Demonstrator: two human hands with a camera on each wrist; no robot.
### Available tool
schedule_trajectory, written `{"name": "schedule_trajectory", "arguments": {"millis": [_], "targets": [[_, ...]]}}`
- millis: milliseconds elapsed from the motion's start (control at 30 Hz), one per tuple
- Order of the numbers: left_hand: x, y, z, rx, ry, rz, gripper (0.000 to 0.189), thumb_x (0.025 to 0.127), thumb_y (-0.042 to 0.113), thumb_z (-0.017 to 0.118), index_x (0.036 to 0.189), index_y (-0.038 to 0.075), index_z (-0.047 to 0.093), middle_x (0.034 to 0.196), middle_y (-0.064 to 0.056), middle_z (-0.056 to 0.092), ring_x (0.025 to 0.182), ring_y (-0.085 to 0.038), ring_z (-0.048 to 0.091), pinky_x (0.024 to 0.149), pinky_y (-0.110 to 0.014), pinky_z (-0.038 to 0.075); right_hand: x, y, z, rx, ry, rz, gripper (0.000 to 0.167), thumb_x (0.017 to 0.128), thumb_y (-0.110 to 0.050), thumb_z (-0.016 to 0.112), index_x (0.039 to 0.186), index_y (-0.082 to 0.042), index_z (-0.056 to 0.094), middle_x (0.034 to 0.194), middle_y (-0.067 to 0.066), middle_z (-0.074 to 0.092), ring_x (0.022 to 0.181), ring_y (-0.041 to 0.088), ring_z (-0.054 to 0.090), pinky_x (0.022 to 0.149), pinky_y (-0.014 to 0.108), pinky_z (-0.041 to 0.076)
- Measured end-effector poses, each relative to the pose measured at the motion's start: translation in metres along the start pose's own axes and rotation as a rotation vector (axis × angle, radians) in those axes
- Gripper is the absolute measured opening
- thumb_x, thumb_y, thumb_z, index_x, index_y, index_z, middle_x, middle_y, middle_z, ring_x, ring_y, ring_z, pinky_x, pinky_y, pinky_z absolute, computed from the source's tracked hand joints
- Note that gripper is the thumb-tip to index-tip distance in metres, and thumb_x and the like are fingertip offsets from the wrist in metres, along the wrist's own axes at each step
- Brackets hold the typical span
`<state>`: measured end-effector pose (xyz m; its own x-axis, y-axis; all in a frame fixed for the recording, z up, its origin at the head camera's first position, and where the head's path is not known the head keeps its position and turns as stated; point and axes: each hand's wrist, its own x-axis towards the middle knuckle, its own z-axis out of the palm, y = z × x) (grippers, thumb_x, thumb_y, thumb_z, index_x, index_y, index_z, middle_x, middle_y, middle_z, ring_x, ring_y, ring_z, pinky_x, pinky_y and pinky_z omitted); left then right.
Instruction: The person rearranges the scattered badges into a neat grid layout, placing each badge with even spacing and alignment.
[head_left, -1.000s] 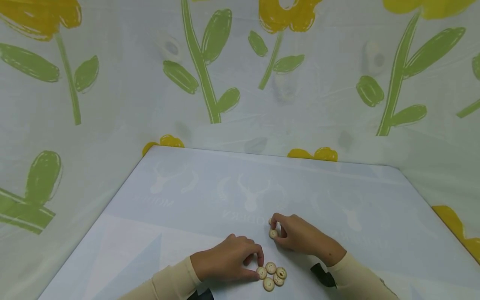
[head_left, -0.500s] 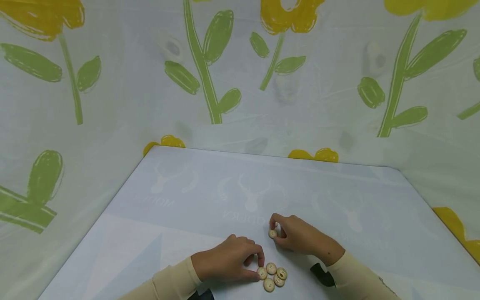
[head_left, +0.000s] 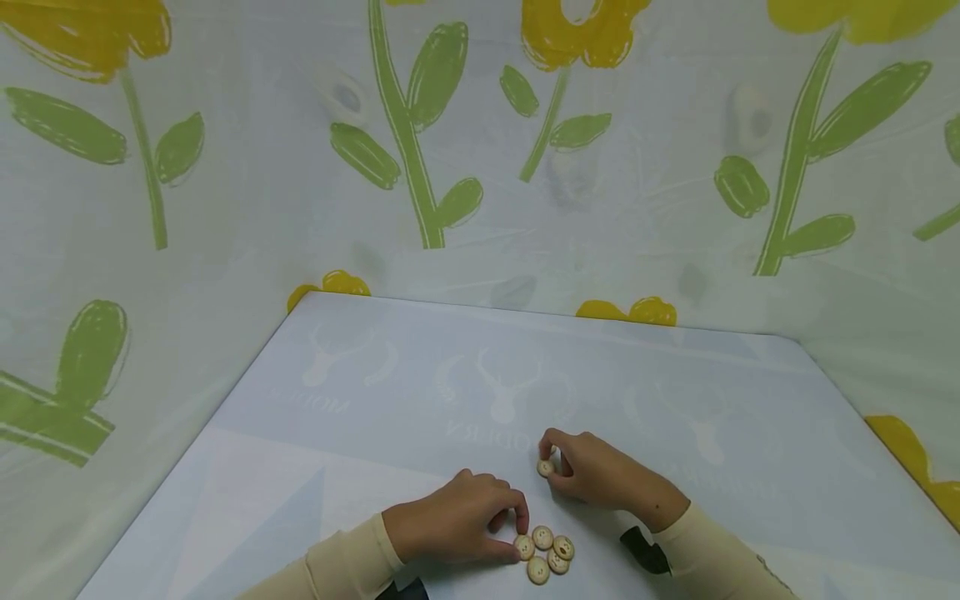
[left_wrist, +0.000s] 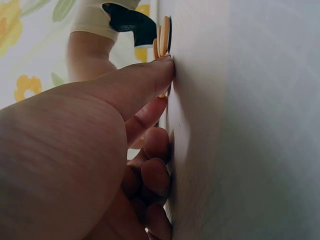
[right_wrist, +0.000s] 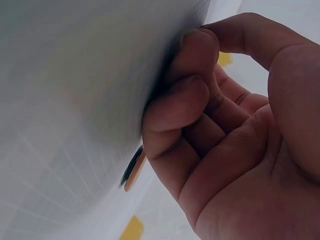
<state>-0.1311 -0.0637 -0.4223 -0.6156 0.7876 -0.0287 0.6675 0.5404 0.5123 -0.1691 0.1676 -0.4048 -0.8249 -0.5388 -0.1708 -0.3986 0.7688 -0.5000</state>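
Buttons (head_left: 542, 537) lie at bottom middle, and I see the left hand (head_left: 453, 518) pinch one. Higher, the right hand (head_left: 602, 471) pinches another.

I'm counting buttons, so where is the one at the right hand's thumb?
In the head view, that button sits low, right of centre, between thumb and forefinger of the right hand, beyond the button cluster by the left hand.

- A screened-off, booth-like space; whether it stands in a home or a studio cannot be told.
- Pale sheeting (head_left: 255, 167) printed with yellow flowers (head_left: 90, 33) and green leaves (head_left: 437, 75) rises behind and on both sides of the tabletop (head_left: 360, 433).
- Faint stag heads (head_left: 503, 407) and lettering (head_left: 470, 431) mark the tabletop's pale, bluish surface.
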Motion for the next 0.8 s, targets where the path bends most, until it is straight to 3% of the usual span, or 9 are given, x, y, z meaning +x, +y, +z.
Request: {"name": "schedule_trajectory", "arguments": {"millis": [333, 533, 800], "targets": [[0.002, 0.000, 0.002, 0.007, 0.002, -0.008, 0.017, 0.086, 0.040, 0.078, 0.095, 0.033, 0.065, 0.073, 0.018, 0.049, 0.068, 0.006, 0.042, 0.065, -0.023, 0.031, -0.003, 0.004, -0.001, 0.006, 0.001, -0.012, 0.019, 0.094, -0.013, 0.067, 0.107, -0.019, 0.054, 0.062, -0.009, 0.051, 0.054, 0.002, 0.045, 0.051, 0.021, 0.039], [0.003, 0.000, 0.003, 0.007, -0.001, -0.003, 0.017, 0.085, 0.041, 0.078, 0.095, 0.033, 0.065, 0.072, 0.018, 0.049, 0.067, 0.006, 0.042, 0.065, -0.023, 0.032, -0.013, 0.005, -0.003, 0.031, -0.002, -0.024, 0.020, 0.096, -0.016, 0.065, 0.112, -0.019, 0.052, 0.064, -0.009, 0.052, 0.055, 0.001, 0.046, 0.052, 0.021, 0.040], [0.002, 0.000, 0.003, 0.028, 0.015, -0.006, 0.017, 0.085, 0.040, 0.079, 0.093, 0.033, 0.065, 0.071, 0.018, 0.048, 0.067, 0.006, 0.042, 0.065, -0.024, 0.032, -0.028, 0.003, -0.003, 0.047, -0.010, -0.009, 0.016, 0.096, -0.015, 0.063, 0.108, -0.022, 0.056, 0.070, -0.010, 0.055, 0.061, 0.002, 0.049, 0.056, 0.023, 0.044]]}}
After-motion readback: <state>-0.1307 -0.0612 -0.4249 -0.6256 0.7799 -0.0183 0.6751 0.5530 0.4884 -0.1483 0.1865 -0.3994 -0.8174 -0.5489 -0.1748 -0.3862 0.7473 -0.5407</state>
